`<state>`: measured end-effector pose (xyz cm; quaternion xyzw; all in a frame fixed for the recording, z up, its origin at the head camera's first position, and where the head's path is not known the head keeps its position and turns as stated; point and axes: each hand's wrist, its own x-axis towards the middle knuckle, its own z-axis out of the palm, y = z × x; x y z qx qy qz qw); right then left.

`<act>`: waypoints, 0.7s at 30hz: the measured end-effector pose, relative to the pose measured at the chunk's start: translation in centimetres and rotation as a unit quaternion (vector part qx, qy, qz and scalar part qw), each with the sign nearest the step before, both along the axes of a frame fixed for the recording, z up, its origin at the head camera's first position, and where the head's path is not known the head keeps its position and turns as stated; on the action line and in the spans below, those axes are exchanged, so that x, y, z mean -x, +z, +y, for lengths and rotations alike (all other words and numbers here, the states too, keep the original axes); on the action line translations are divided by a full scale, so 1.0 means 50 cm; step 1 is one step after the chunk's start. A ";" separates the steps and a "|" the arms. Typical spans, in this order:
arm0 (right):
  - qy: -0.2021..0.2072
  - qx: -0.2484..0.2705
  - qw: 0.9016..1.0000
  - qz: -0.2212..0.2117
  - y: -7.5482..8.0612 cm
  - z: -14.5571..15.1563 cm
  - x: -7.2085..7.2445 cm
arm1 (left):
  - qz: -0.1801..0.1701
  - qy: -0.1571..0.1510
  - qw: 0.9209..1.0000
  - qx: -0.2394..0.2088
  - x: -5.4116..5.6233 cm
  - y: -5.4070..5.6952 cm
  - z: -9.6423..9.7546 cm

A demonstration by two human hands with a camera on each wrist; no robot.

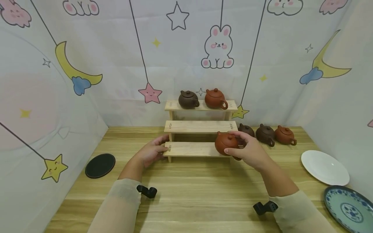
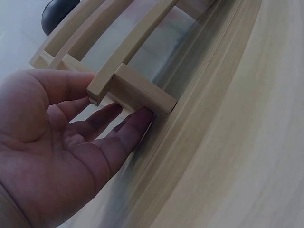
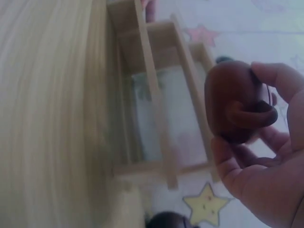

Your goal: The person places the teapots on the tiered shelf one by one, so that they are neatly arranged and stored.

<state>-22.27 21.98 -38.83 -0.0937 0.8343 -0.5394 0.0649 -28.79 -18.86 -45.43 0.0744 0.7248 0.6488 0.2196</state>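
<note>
In the head view my right hand (image 1: 247, 149) holds a reddish-brown clay teapot (image 1: 226, 144) in front of the right end of a three-step wooden shelf (image 1: 192, 149). Thumb and fingers pinch the teapot's body (image 3: 228, 102) in the right wrist view, with its handle towards the camera; a gap separates it from the lowest plank. My left hand (image 1: 151, 151) grips the left end of the lowest step. Seen from the left wrist, the thumb meets the plank's end (image 2: 102, 88) and the other fingers lie against the leg. A dark teapot (image 1: 188, 99) and a red one (image 1: 215, 98) stand on top.
Right of the shelf, two dark teapots (image 1: 265, 134) and a red teapot (image 1: 285, 135) stand on the wood-grain table (image 1: 186, 197). A white plate (image 1: 324, 167) and a blue-patterned plate (image 1: 351, 210) lie farther right. At the left lies a black round mat (image 1: 100, 165).
</note>
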 end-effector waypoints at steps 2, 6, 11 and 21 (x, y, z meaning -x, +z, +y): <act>0.006 0.003 1.000 -0.004 0.004 -0.022 0.010 | -0.003 0.002 1.000 0.000 0.000 -0.001 0.001; 0.016 -0.002 1.000 -0.008 0.021 -0.067 0.031 | -0.004 0.003 1.000 -0.005 0.001 -0.002 0.001; 0.027 -0.006 1.000 -0.006 0.043 -0.122 0.057 | -0.004 0.005 1.000 -0.005 0.001 -0.002 0.002; 0.022 -0.014 1.000 0.012 0.059 -0.194 0.113 | -0.002 0.006 1.000 -0.001 0.000 -0.002 0.001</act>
